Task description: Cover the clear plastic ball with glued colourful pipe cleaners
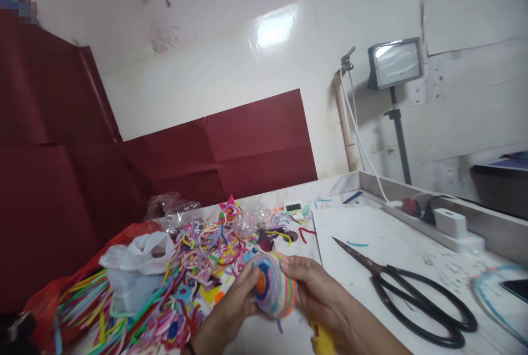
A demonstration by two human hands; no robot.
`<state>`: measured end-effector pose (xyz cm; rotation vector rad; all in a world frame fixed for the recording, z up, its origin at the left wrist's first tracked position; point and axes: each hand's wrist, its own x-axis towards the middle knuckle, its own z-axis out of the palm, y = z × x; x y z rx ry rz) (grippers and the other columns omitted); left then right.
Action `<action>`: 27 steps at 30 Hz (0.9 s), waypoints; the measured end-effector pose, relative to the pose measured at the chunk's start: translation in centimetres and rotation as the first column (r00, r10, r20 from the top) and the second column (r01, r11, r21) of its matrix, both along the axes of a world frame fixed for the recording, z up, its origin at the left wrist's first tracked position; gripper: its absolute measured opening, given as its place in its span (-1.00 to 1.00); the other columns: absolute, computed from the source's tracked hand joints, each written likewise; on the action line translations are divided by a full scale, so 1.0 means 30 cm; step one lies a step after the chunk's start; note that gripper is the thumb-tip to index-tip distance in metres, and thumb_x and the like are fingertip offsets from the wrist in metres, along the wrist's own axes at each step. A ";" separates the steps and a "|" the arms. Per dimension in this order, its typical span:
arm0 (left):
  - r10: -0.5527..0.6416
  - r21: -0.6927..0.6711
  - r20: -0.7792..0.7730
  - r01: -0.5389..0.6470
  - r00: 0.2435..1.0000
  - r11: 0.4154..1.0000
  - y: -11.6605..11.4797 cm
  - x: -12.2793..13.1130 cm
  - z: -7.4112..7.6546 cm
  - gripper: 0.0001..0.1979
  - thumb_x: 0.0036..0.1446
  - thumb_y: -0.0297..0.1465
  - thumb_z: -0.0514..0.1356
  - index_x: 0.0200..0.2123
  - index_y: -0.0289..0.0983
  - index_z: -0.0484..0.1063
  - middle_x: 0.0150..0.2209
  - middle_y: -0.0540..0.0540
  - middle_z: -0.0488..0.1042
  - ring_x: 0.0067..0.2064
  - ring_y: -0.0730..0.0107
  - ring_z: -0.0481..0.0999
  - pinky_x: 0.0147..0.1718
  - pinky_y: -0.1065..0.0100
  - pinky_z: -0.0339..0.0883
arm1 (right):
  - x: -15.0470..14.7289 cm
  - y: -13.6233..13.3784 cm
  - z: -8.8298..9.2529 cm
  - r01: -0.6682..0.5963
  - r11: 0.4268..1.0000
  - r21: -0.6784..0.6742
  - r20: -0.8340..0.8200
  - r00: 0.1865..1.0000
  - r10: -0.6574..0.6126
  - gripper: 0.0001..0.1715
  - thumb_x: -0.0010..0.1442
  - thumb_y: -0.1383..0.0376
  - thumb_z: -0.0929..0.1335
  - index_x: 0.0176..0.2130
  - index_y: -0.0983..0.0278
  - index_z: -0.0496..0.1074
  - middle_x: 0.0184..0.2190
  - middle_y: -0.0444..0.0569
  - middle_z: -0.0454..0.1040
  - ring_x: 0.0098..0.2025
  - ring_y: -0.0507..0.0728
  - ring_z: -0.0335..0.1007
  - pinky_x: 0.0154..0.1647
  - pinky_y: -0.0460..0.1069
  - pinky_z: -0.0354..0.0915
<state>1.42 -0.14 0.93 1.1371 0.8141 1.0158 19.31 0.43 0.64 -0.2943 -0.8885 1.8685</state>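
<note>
Both my hands grip a round ball wound from striped pipe cleaners (274,289), in blue, pink, white, yellow and orange, with an orange coil at its left end. My left hand (233,311) presses its left side, the thumb near the orange coil. Along the upper right side lie the fingers of my right hand (317,283). A yellow object (322,338) sits below my right hand, partly hidden, and I cannot tell what it is. Left of my hands spreads a tangled heap of cut pipe cleaners (198,261) in many colours.
Large black-handled scissors (416,300) lie at the right, beside a white board (338,228). A power strip (445,234) with a white charger runs along the raised edge. At left, a white plastic bag (136,272) rests on long pipe cleaners (82,311). A lamp (396,63) stands behind.
</note>
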 end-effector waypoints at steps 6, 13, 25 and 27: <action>0.007 0.018 -0.089 -0.006 0.996 1.000 0.029 0.015 -0.032 -0.35 -0.17 -0.21 0.43 0.04 -0.14 0.40 -0.11 -0.17 0.55 -0.07 0.01 0.50 -0.20 0.18 0.39 | -0.009 0.010 -0.019 0.059 0.996 -0.074 0.053 0.997 -0.055 -0.72 -0.08 0.25 0.53 -0.42 0.42 0.49 -0.59 -0.01 0.55 -0.54 0.07 0.47 -0.37 -0.04 0.37; 0.049 0.091 -0.042 -0.045 0.998 0.995 0.055 0.015 -0.078 -0.21 -0.25 -0.35 0.48 0.11 -0.21 0.31 -0.07 -0.20 0.54 -0.08 0.05 0.51 -0.13 0.23 0.34 | -0.029 0.004 -0.018 0.209 0.971 -0.115 0.090 0.976 -0.199 -0.60 -0.15 0.13 0.55 -0.45 0.32 0.40 -0.56 -0.11 0.51 -0.53 0.02 0.42 -0.43 -0.08 0.34; 0.148 -0.168 0.239 -0.109 0.960 0.980 0.026 -0.032 -0.007 -0.57 0.18 -0.33 0.17 0.10 -0.32 0.29 -0.07 -0.26 0.57 -0.14 0.07 0.57 -0.14 0.03 0.41 | 0.013 -0.035 0.093 0.538 0.815 0.215 0.279 0.766 -0.579 -0.61 -0.12 0.04 0.49 -0.39 0.25 0.45 -0.49 -0.11 0.49 -0.37 0.10 0.35 -0.36 -0.05 0.22; 0.185 -0.187 0.299 -0.133 0.936 0.973 0.027 -0.042 -0.004 -0.65 0.22 -0.32 0.12 0.04 -0.34 0.34 -0.12 -0.26 0.59 -0.18 0.11 0.59 -0.16 0.06 0.42 | 0.047 -0.074 0.121 0.629 0.709 0.320 0.249 0.666 -0.703 -0.70 -0.01 0.08 0.44 -0.33 0.23 0.43 -0.44 -0.09 0.49 -0.34 0.13 0.37 -0.34 -0.01 0.27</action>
